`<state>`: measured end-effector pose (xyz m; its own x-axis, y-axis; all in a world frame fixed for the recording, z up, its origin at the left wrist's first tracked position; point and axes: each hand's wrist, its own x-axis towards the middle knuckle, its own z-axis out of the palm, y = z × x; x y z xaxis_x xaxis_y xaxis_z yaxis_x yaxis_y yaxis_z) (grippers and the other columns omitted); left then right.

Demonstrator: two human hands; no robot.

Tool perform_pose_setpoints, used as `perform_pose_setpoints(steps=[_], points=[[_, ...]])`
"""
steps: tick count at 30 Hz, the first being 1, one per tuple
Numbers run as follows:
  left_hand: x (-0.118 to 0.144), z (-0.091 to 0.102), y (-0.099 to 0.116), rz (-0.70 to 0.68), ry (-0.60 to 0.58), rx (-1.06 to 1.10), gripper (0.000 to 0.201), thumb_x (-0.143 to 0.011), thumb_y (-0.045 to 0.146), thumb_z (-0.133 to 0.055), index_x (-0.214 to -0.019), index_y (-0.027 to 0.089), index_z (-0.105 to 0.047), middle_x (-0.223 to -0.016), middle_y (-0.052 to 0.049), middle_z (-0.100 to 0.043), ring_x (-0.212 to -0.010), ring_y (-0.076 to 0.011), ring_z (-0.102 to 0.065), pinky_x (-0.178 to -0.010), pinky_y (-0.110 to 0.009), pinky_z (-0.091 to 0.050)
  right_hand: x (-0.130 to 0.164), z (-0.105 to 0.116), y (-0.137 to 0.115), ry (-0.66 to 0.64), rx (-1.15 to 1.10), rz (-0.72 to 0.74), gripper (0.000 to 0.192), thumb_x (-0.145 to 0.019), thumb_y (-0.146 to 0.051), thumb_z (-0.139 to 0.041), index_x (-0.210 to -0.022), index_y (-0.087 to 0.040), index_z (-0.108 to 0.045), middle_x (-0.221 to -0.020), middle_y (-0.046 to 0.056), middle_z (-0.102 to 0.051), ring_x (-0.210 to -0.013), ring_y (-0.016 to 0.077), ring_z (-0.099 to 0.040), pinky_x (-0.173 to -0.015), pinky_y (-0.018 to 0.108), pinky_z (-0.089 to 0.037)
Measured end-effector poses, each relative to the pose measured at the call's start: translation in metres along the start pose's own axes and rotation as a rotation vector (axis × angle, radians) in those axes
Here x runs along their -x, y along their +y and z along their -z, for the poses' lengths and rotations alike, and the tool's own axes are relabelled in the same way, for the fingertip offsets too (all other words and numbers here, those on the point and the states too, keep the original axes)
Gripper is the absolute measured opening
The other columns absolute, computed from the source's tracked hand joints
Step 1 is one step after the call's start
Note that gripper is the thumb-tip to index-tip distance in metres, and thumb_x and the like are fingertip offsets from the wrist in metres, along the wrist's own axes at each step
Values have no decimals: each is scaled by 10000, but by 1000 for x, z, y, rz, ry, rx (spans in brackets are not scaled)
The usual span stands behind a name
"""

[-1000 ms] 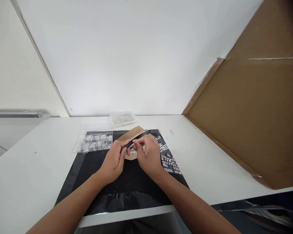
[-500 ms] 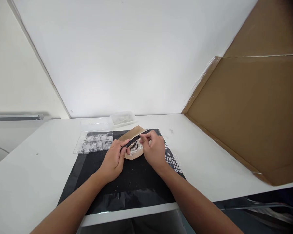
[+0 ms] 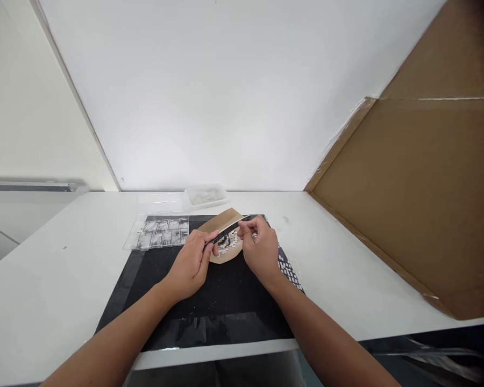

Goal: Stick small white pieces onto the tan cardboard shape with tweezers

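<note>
Fingers of the left hand grip one end of a slender black strip with a pale upper edge; fingers of the right hand are drawn together at the strip's other part, though I cannot tell from my remote station whether they clasp it or press a small piece against it. The strip is held slantwise above the far half of the black mat, over a sheet of brown paper on which loose pale chips lie. Small white tiles lie in rough rows along the mat's right edge. A clear compartment case, lid open, overlaps the mat's far left corner; a translucent tub stands beyond its far edge on the white tabletop. I judge the work to be under way, not complete: the case is open and filled, the chips are spread out, and the strip has not been set down. How much remains, I cannot determine.
</note>
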<state>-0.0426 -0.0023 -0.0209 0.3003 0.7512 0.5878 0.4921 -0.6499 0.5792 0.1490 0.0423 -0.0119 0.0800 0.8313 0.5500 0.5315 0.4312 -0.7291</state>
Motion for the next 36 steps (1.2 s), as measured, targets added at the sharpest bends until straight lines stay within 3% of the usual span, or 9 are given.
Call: perform_pose_setpoints(steps=[7,14,21,28,34,36], points=[[1,1,-1,21,3,29,298,-1053,198,-370,-1325,213,-488,-968,-52,-608,-967,-212,-564,-937,-392,-452,11,-7,-13,-101,-25,141,225,-995,-326,-566,-794,-232,-603,-739,-18,-732,-713,181,-678,-904,378,-415],[-1,-1,0,0,-51,24,259,-1040,193,-392,-1258,217,-530,-1009,-64,-624,-1012,-225,-562,-988,-414,-437,-4,8,-2,42,-53,-47,227,-982,-369,-582,-794,-243,-562,-731,-9,-731,-680,191,-680,-692,320,-468],[3,-2,-3,58,-5,14,319,-1060,248,-369,-1350,227,-502,-991,-54,-612,-981,-216,-580,-946,-401,-460,12,-5,-16,-78,14,143,220,-1002,-333,-556,-807,-236,-589,-754,-7,-744,-711,187,-682,-927,401,-414],[2,-1,-2,81,34,8,309,-1064,254,-367,-1338,217,-506,-987,-51,-613,-969,-212,-580,-930,-393,-451,-4,6,1,36,43,11,205,-981,-340,-574,-803,-238,-573,-729,5,-738,-686,207,-675,-764,345,-457],[4,-1,-2,144,70,87,319,-1068,284,-372,-1358,212,-485,-982,-51,-615,-919,-204,-607,-909,-395,-467,9,-3,-12,-84,-20,133,217,-994,-306,-561,-790,-237,-585,-742,-10,-732,-697,178,-670,-898,373,-446],[4,-1,-2,144,67,96,320,-1069,286,-370,-1359,213,-482,-996,-56,-618,-929,-207,-611,-914,-397,-467,7,-1,-12,-66,-13,122,211,-993,-318,-563,-800,-237,-592,-746,-6,-734,-700,184,-672,-887,377,-451]])
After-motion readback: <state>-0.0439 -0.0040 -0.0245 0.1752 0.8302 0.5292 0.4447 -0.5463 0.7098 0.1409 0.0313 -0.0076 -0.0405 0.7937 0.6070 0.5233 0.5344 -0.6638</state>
